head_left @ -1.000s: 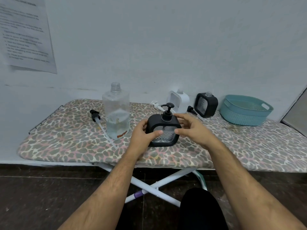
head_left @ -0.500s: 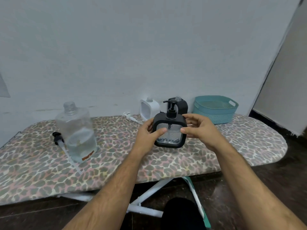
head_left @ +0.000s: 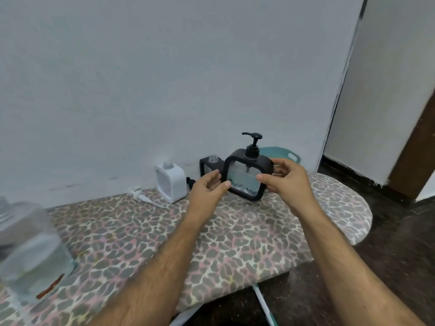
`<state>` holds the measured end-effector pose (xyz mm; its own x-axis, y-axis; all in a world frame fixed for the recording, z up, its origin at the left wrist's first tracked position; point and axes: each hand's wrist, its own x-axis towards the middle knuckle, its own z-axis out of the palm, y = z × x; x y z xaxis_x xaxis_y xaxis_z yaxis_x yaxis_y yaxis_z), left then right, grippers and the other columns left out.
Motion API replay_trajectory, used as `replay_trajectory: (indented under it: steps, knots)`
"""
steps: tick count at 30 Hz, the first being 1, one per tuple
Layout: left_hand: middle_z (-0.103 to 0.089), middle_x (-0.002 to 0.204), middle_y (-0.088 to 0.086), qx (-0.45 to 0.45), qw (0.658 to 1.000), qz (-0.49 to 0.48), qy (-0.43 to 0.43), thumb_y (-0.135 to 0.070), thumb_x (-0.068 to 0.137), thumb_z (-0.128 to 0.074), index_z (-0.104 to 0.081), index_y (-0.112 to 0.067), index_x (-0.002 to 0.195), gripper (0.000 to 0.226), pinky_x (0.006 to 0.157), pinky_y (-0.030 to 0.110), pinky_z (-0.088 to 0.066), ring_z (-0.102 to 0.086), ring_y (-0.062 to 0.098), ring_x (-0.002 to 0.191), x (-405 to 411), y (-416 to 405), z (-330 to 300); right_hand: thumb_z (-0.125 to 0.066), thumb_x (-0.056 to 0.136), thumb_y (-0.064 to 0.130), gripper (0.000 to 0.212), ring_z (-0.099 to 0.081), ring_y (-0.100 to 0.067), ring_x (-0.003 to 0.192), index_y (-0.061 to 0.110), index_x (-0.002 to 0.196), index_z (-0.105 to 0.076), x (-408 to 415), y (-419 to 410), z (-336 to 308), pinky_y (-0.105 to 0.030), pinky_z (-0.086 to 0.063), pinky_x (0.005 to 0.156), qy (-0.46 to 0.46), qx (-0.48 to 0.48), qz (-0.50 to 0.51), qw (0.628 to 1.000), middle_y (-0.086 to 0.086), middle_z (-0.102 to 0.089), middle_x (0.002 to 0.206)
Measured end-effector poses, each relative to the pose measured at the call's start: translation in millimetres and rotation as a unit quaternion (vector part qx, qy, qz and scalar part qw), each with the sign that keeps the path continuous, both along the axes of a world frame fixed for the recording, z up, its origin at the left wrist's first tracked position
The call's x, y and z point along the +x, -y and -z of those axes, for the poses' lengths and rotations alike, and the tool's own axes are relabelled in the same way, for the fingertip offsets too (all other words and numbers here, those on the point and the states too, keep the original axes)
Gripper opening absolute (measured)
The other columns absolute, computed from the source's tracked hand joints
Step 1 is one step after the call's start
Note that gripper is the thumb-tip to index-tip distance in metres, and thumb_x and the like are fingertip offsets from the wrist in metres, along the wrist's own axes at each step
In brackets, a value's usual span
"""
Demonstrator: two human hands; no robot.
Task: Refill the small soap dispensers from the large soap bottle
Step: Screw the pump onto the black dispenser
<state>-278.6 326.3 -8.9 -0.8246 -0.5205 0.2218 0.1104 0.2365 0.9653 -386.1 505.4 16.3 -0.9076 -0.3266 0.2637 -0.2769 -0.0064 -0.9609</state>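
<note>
Both hands hold a black square dispenser (head_left: 244,177) with its pump fitted, lifted above the right part of the board and slightly tilted. My left hand (head_left: 208,188) grips its left side, my right hand (head_left: 286,182) its right side. Behind it stands a second black dispenser (head_left: 208,164) without a pump, partly hidden. A white dispenser (head_left: 170,183) with an open neck stands to the left, by the wall. The large clear soap bottle (head_left: 26,250), uncapped, is at the left edge, blurred.
A white pump (head_left: 138,195) lies on the leopard-print ironing board (head_left: 235,243) next to the white dispenser. A teal basket (head_left: 288,155) sits behind my right hand. The board's rounded end is at the right, with dark floor and a doorway beyond.
Both hands lifted the black dispenser with the pump off the board and carried it right and back, toward the other dispensers. My view turned to the right.
</note>
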Motion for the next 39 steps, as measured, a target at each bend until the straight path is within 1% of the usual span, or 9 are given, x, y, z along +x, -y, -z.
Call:
replay_trajectory:
  steps: [2,7,11,17,21,25,30,33,39]
  knots:
    - [-0.056,0.141,0.0,-0.027,1.0,0.008,0.009,-0.02,0.091,-0.07,-0.048,-0.011,0.144,0.058,0.087,0.007,-0.047,-0.055,0.008,0.124,-15.7,-3.4,-4.4,-0.088,0.07,0.018,0.04,-0.071,-0.02,0.094,0.027,0.102,-0.065,-18.7,-2.6,-6.3,-0.04,-0.06,0.077,-0.007,0.001,0.035,0.999,-0.001,-0.071,0.101]
    - [-0.054,0.144,-0.002,-0.113,0.993,0.03,0.036,-0.02,0.093,-0.067,-0.048,-0.016,0.145,0.055,0.106,0.026,-0.04,-0.05,0.011,0.131,-57.4,-13.1,-10.8,-0.089,0.067,0.025,0.048,-0.07,-0.02,0.093,0.021,0.106,-0.061,-68.5,-6.0,-22.9,-0.047,-0.06,0.083,-0.025,0.002,0.121,0.992,0.001,-0.069,0.099]
    - [-0.047,0.149,-0.003,-0.209,0.976,0.036,0.056,-0.028,0.093,-0.067,-0.043,-0.017,0.148,0.061,0.108,0.023,-0.031,-0.043,0.012,0.137,-87.1,-19.8,-10.3,-0.089,0.06,0.034,0.052,-0.069,-0.018,0.091,0.026,0.102,-0.058,-108.4,-6.5,-29.8,-0.049,-0.058,0.084,-0.035,0.029,0.171,0.984,0.004,-0.068,0.096]
    - [-0.029,0.161,0.0,-0.409,0.908,0.035,0.082,-0.042,0.097,-0.056,-0.032,-0.016,0.154,0.066,0.12,0.03,-0.016,-0.021,0.015,0.149,-122.0,-29.4,-4.6,-0.088,0.065,0.033,0.053,-0.067,-0.019,0.089,0.018,0.107,-0.059,-148.3,0.7,-28.0,-0.041,-0.057,0.081,-0.057,0.123,0.222,0.965,0.0,-0.068,0.1]
    - [-0.033,0.159,0.005,-0.49,0.864,0.022,0.11,-0.045,0.1,-0.048,-0.038,-0.021,0.151,0.057,0.122,0.041,-0.018,-0.023,0.024,0.149,-141.2,-33.6,-2.4,-0.085,0.072,0.035,0.05,-0.059,-0.019,0.089,0.014,0.109,-0.058,-159.5,11.1,-21.1,-0.031,-0.046,0.074,-0.074,0.214,0.232,0.946,0.0,-0.064,0.1]
    - [-0.042,0.153,0.007,-0.507,0.849,0.019,0.146,-0.036,0.105,-0.04,-0.049,-0.025,0.143,0.041,0.12,0.043,-0.021,-0.027,0.026,0.147,-148.4,-35.9,6.2,-0.081,0.078,0.037,0.047,-0.059,-0.026,0.09,0.01,0.107,-0.056,-164.8,17.2,-11.8,-0.03,-0.04,0.07,-0.109,0.311,0.236,0.914,-0.007,-0.065,0.1]
    - [-0.047,0.149,0.007,-0.514,0.844,0.01,0.15,-0.03,0.106,-0.036,-0.055,-0.024,0.138,0.037,0.12,0.043,-0.021,-0.029,0.025,0.146,-150.6,-36.6,8.7,-0.079,0.078,0.041,0.051,-0.064,-0.032,0.093,0.006,0.107,-0.056,-165.8,19.2,-4.7,-0.031,-0.04,0.069,-0.128,0.374,0.242,0.886,-0.012,-0.068,0.102]
    - [-0.052,0.144,0.003,-0.525,0.837,-0.004,0.153,-0.031,0.107,-0.035,-0.059,-0.026,0.133,0.036,0.118,0.043,-0.017,-0.033,0.022,0.144,-148.1,-37.8,7.3,-0.08,0.077,0.045,0.053,-0.065,-0.032,0.091,0.006,0.105,-0.057,-164.2,21.3,-2.2,-0.032,-0.041,0.068,-0.127,0.392,0.247,0.877,-0.012,-0.069,0.1]
    - [-0.045,0.152,0.001,-0.517,0.842,-0.006,0.156,-0.029,0.107,-0.034,-0.059,-0.028,0.133,0.035,0.121,0.045,-0.008,-0.028,0.02,0.147,-145.9,-38.9,7.0,-0.081,0.075,0.046,0.05,-0.061,-0.033,0.092,0.009,0.094,-0.053,-160.3,24.6,6.5,-0.038,-0.048,0.078,-0.118,0.405,0.256,0.87,-0.012,-0.069,0.096]
